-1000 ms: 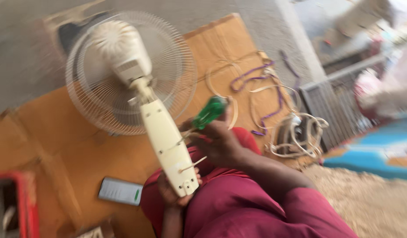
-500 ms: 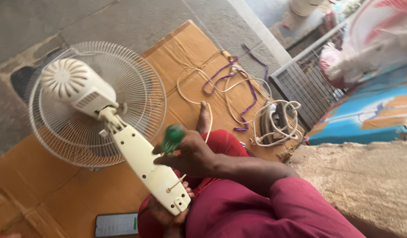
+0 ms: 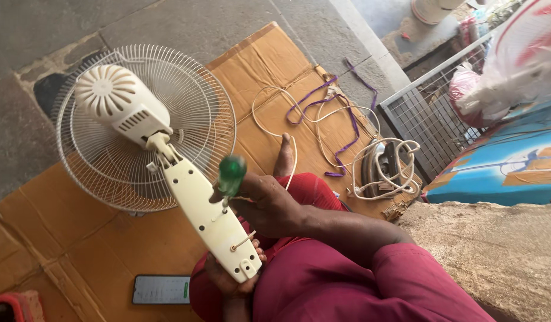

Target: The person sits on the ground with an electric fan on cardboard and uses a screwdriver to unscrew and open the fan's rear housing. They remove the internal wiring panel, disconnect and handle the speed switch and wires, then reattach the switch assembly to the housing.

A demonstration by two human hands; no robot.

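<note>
Fingers: right hand [image 3: 269, 206] was curled tight round a green-handled screwdriver [image 3: 231, 176]; left hand [image 3: 228, 277], at the bottom centre, was wrapped under the lower end of the fan stem [image 3: 213, 217], fingertips just showing past its edge.
Screwdriver: lay at the frame's centre, handle up, tip down against the stem's flat face, just left of the right fingers.
Stem axis: ran from lower right, in the left hand, up to the upper left, where it met the motor housing [image 3: 117, 104].
Nearer hand: right hand sat over the stem's middle; left only steadied its end.
Phone [image 3: 162, 289]: lay on the cardboard [image 3: 269, 65] at lower left, apart from both hands.
Fan guard [image 3: 186, 143]: behind the housing, upper left.
Cords [image 3: 347, 140]: white and purple, loose on the cardboard, upper right of centre, well apart.
</note>
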